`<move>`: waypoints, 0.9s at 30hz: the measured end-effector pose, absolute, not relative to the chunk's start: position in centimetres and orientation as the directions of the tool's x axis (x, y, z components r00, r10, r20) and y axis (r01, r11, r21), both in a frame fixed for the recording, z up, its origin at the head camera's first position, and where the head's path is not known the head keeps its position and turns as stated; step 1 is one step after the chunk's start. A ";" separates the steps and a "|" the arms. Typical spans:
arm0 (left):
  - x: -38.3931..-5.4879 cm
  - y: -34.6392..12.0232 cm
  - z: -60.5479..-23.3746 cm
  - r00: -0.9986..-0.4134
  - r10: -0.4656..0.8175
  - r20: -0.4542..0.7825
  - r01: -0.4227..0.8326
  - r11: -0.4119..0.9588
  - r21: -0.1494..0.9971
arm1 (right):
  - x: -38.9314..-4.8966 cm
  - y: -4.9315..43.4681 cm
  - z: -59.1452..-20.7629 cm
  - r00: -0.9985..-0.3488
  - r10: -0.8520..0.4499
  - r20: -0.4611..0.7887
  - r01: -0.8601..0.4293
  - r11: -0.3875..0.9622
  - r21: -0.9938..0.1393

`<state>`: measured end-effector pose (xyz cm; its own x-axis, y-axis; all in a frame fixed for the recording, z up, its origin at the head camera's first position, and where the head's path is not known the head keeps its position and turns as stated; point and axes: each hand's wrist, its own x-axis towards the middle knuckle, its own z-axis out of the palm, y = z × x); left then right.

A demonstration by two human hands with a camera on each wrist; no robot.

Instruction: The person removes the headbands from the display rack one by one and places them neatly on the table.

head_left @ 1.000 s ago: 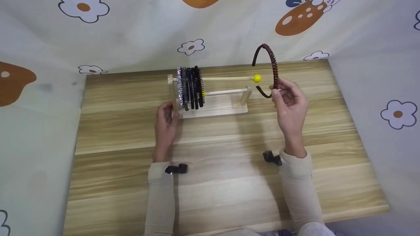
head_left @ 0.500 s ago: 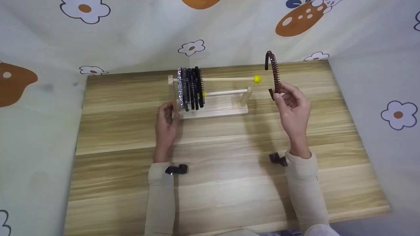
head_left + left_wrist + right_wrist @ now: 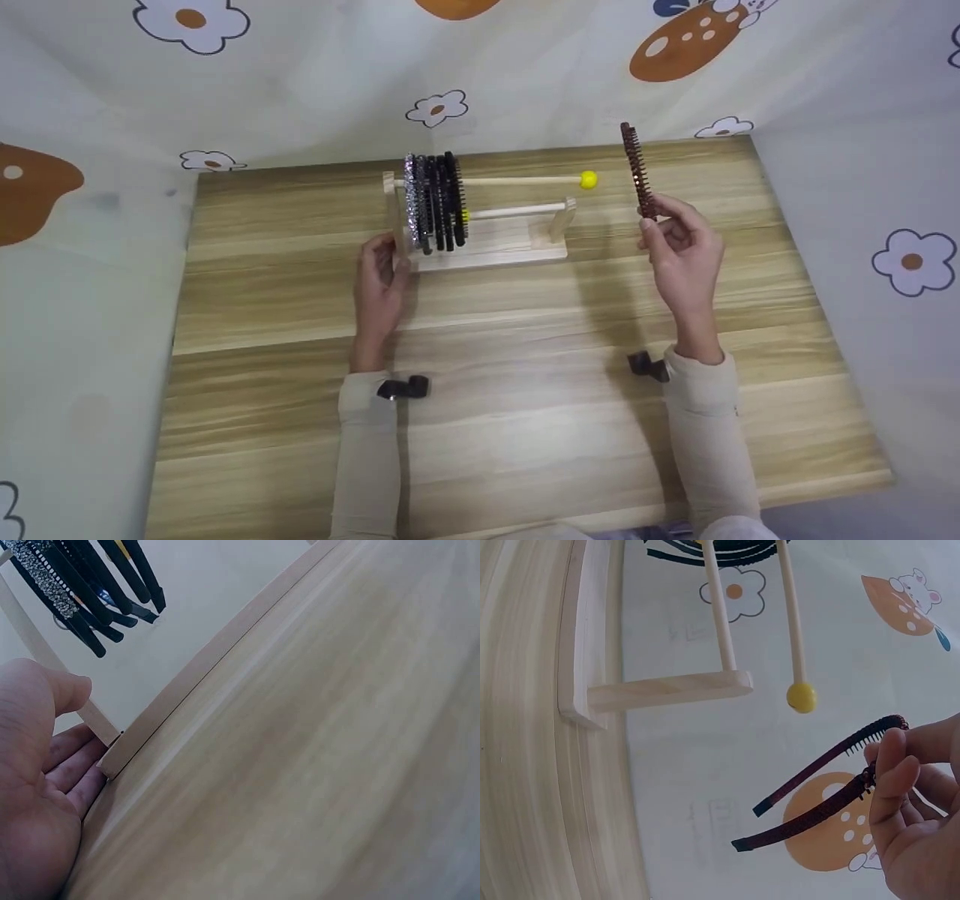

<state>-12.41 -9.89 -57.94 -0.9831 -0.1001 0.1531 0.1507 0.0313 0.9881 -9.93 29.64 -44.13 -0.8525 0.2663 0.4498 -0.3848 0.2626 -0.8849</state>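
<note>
One brown headband points lengthwise away from the right grip, ends outermost.

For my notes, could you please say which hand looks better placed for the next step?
Probably the right hand: it holds the brown headband near the yellow ball, while the left hand grips the opposite end of the rack.

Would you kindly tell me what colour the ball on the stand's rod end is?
The ball is yellow, seen best in the right wrist view.
</note>
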 end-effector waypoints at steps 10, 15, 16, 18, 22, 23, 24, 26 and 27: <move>-12.4 -9.8 -57.9 -0.982 -0.096 0.164 0.161 0.038 0.986 | -10.0 31.3 -44.8 -0.890 0.259 0.376 -0.326 0.217 -0.920; -12.5 -9.8 -57.9 -0.986 -0.097 0.137 0.133 0.049 0.990 | -10.0 32.2 -45.2 -0.906 0.264 0.330 -0.274 0.229 -0.934; -12.5 -9.8 -57.9 -0.986 -0.097 0.138 0.134 0.051 0.990 | -9.9 32.4 -45.3 -0.908 0.263 0.326 -0.265 0.241 -0.934; -12.4 -9.9 -57.9 -0.985 -0.095 0.143 0.138 0.053 0.989 | -9.9 32.8 -45.6 -0.911 0.265 0.317 -0.246 0.269 -0.931; -12.4 -9.9 -57.8 -0.984 -0.093 0.153 0.148 0.054 0.987 | -9.7 33.6 -46.1 -0.913 0.279 0.298 -0.207 0.312 -0.927; -12.4 -9.9 -57.9 -0.984 -0.094 0.152 0.148 0.053 0.988 | -9.7 33.7 -46.2 -0.913 0.282 0.295 -0.199 0.323 -0.925; -12.4 -9.9 -57.9 -0.984 -0.095 0.153 0.149 0.051 0.987 | -9.6 33.9 -46.2 -0.913 0.284 0.292 -0.191 0.335 -0.923; -12.4 -9.9 -58.0 -0.983 -0.096 0.158 0.154 0.047 0.987 | -9.5 34.2 -46.3 -0.915 0.285 0.287 -0.175 0.360 -0.916; -12.4 -9.9 -58.0 -0.982 -0.096 0.163 0.160 0.044 0.986 | -9.5 34.3 -46.3 -0.916 0.284 0.284 -0.169 0.370 -0.914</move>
<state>-12.44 -9.92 -58.01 -0.9818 -0.0965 0.1633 0.1597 0.0437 0.9862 -9.51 34.28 -46.33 -0.9156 0.2844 0.2844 -0.1688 0.3701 -0.9135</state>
